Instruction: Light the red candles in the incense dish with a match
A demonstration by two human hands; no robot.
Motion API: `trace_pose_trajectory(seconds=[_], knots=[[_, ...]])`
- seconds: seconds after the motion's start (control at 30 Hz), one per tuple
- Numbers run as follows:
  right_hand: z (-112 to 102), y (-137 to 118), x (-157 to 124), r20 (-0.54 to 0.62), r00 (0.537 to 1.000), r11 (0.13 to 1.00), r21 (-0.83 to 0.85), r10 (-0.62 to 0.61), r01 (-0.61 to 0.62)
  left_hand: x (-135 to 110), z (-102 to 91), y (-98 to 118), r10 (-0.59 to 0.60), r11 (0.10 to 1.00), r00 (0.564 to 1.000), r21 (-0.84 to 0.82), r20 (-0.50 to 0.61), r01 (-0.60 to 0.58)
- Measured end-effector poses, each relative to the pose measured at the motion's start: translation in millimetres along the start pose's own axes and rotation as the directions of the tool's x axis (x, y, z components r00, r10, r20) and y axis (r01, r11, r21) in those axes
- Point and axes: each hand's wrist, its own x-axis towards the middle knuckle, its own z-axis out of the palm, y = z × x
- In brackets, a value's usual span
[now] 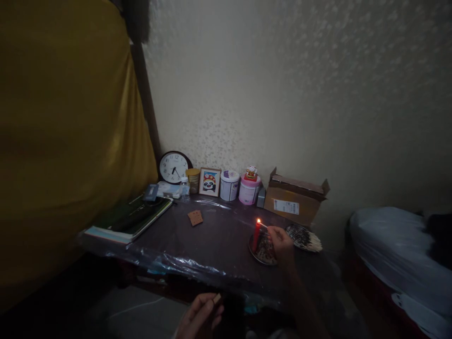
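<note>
The right hand (282, 242) is pinching a thin match (263, 226) between thumb and fingertips, probably gripping it by the far end so the skin is staying clear of the heat. The match's tip is meeting the flame (259, 221) at the top of a red candle (256, 235); whether wick, match or both are burning, I cannot tell. The candle is standing nearly upright on a small plate (262, 262), which is likely serving to catch wax and protect the table (222, 240). Low at the front edge, the left hand (199, 314) is clamping its thumb and fingers on a small brown box (216, 298), seemingly keeping it well apart from the fire. A heap of sticks (306, 238) is lying just beyond the right hand, perhaps for easy reach.
</note>
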Motion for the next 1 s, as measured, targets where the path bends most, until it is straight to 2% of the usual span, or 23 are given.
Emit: trace_pose_trajectory(seconds=[0.53, 0.73, 1.0], knots=[[1, -14, -4, -0.023, 1.0, 0.998, -0.055, 0.011, -0.012, -4, 4.6, 1, 0.011, 1.0, 0.999, 0.002, -0.053, -0.011], [-2, -23, -7, -0.039, 0.999, 0.998, -0.055, 0.012, -0.014, -3, 1.8, -1, 0.008, 1.0, 1.0, 0.018, -0.016, -0.007], [-3, -19, -3, -0.039, 0.999, 0.999, -0.028, 0.015, -0.016, 1, -1.2, -3, 0.01, 1.0, 1.0, -0.01, 0.026, -0.009]])
